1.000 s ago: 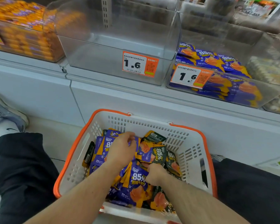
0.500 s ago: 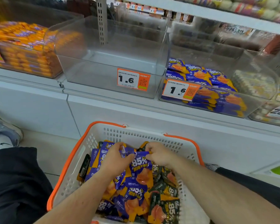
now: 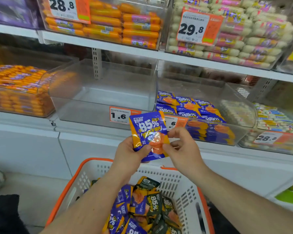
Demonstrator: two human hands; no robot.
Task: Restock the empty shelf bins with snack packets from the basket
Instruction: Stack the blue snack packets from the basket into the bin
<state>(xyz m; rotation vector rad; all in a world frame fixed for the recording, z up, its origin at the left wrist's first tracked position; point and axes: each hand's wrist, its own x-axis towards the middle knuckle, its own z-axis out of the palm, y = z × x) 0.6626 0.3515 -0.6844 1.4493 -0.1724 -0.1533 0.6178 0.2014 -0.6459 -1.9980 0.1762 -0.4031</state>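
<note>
**Item: one packet, in transit to bin**

Packet (image 3: 149,135): upright above basket (image 3: 98,168), my left hand (image 3: 130,152) gripping its lower edge, right hand (image 3: 180,146) pinching its side. Step: sorting. Next, likely: lift into empty bin (image 3: 105,92), lay flat.

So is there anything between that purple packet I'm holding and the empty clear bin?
Nothing visible. The purple packet, held by the left hand and right hand, sits just in front of the empty bin, whose open top is unobstructed.
</note>
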